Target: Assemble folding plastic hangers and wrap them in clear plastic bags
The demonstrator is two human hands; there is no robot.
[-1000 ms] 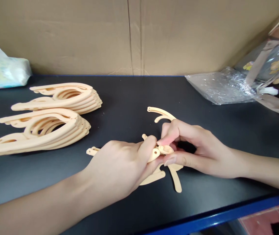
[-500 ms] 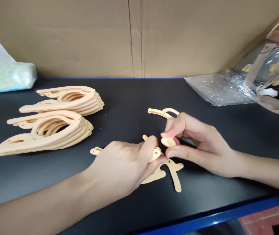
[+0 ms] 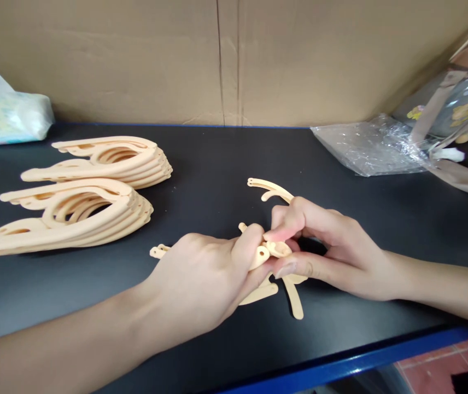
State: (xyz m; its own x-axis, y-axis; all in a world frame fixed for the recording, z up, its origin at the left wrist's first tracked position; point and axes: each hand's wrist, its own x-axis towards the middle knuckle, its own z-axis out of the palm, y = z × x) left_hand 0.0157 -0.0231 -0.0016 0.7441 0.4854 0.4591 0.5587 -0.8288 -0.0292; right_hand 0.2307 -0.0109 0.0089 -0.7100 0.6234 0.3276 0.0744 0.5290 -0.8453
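Note:
Near the middle of the table, my left hand (image 3: 213,276) is closed around a beige plastic hanger arm (image 3: 259,256), whose rounded end with a small hole sticks out by the thumb. My right hand (image 3: 324,243) pinches a second beige hanger arm (image 3: 279,249) between thumb and fingers. The two ends meet, touching or nearly so; the fingers hide most of both pieces. Beneath and beside the hands lie loose beige hanger parts (image 3: 293,298), partly covered. Beyond the right hand, another curved part (image 3: 270,186) shows.
Two stacks of folded beige hangers, a nearer one (image 3: 94,235) and a farther one (image 3: 135,172), lie at the left. A tissue pack (image 3: 12,117) is at the back left. Clear plastic wrap (image 3: 369,145) and a transparent bag (image 3: 459,104) occupy the right. Cardboard (image 3: 135,60) stands behind the table.
My right hand has moved slightly left, bringing its hanger arm up against the end of the one in my left hand. The left hand has barely moved.

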